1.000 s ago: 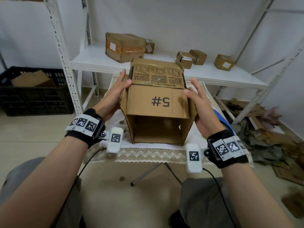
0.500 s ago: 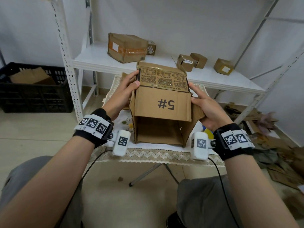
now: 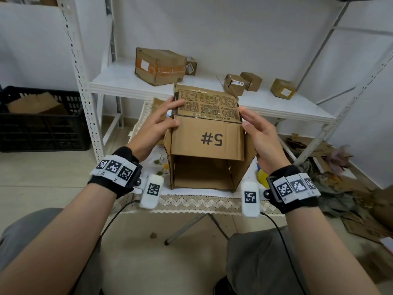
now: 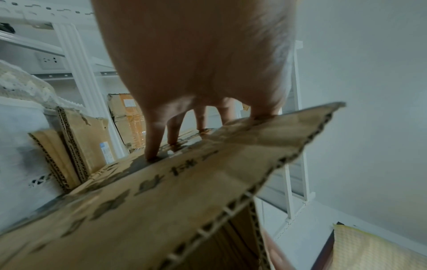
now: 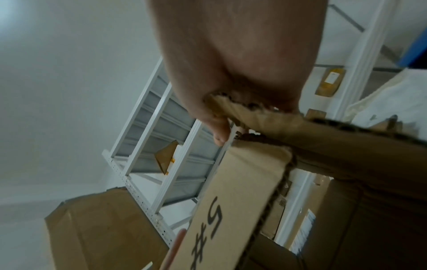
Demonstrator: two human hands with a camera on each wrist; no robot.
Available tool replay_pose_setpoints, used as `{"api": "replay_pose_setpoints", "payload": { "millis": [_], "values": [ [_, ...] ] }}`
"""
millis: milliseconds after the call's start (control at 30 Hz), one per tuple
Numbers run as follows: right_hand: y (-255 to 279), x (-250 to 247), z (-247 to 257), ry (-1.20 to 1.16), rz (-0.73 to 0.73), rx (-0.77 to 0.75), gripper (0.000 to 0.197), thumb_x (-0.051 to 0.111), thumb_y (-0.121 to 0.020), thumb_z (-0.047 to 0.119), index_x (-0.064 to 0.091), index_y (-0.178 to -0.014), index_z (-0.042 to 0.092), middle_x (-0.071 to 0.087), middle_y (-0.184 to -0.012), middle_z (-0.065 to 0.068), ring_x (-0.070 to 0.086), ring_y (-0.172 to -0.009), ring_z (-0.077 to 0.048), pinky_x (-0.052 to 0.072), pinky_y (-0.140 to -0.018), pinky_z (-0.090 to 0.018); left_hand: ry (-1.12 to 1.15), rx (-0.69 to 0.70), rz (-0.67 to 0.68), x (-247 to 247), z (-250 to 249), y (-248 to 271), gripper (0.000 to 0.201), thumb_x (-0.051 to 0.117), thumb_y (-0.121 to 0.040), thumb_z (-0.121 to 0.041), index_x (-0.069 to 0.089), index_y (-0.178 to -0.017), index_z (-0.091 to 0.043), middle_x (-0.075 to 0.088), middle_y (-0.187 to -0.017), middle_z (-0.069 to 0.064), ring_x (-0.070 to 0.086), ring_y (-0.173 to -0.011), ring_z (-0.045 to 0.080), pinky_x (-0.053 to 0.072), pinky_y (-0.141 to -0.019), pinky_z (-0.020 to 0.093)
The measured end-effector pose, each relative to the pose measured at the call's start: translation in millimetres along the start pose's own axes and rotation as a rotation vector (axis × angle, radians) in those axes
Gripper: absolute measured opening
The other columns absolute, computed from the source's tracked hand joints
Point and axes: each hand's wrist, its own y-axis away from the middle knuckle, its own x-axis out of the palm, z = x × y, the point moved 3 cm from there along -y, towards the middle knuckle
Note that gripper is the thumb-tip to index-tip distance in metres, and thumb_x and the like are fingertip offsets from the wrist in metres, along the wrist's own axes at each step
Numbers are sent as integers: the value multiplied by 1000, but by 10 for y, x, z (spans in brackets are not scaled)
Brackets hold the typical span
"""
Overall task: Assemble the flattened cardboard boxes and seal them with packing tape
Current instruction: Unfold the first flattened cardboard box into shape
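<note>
While both hands [image 3: 157,122] [image 3: 258,133] hold the box [image 3: 207,141] between them, fingers extended, its flaps need folding shut next.

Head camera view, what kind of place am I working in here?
Probably a small parcel packing or storage room. A white metal shelf carries taped, labelled parcels, a black crate holds flattened cardboard, and scrap cardboard litters the floor beside the open box that both hands steady.
</note>
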Motion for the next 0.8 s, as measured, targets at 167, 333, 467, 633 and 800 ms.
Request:
{"api": "replay_pose_setpoints", "payload": {
  "millis": [167, 333, 467, 633, 800],
  "values": [
    [-82, 44, 116, 221, 140, 64, 61, 73, -93, 11, 52, -145, 33, 52, -144, 7, 52, -129, -9, 49, -85, -16, -25, -13, -39, 17, -40, -7, 44, 54, -96, 0, 60, -136, -18, 23, -166, -6, 51, -99, -30, 45, -77, 1],
    [-153, 56, 154, 341, 148, 135, 74, 75, -89, 3, 44, -150, 29, 52, -127, 3, 52, -116, -14, 43, -81, -18, -70, -25, -43, -44, -94, -7, 32, 62, -88, 4, 74, -104, -21, 31, -162, -12, 46, -129, 1, 47, -92, 19],
    [-216, 88, 97, 449, 153, 199, 84, 78, -84, 0, 39, -152, 31, 55, -127, -3, 53, -119, -20, 41, -94, -33, -117, -73, -13, -138, -133, -4, 19, 61, -87, 11, 73, -97, 0, 32, -163, -13, 39, -138, 4, 46, -103, 27],
    [-207, 172, 89, 580, 110, 180, 80, 78, -83, 6, 41, -151, 28, 58, -131, 1, 56, -120, -20, 49, -104, -43, -206, -118, -66, -155, -207, 9, 24, 65, -86, 10, 76, -97, -9, 32, -163, -10, 34, -147, 19, 48, -100, 27],
    [-89, -34, -38, 37, 56, 406, 52, 58, -93, 66, 58, -129, 30, 64, -102, 1, 63, -84, -14, 54, -79, -36, -322, -138, -77, -174, -280, -9, 55, 64, -89, 7, 72, -121, -37, 29, -165, -2, 30, -148, 25, 40, -115, 47]
  ]
}}
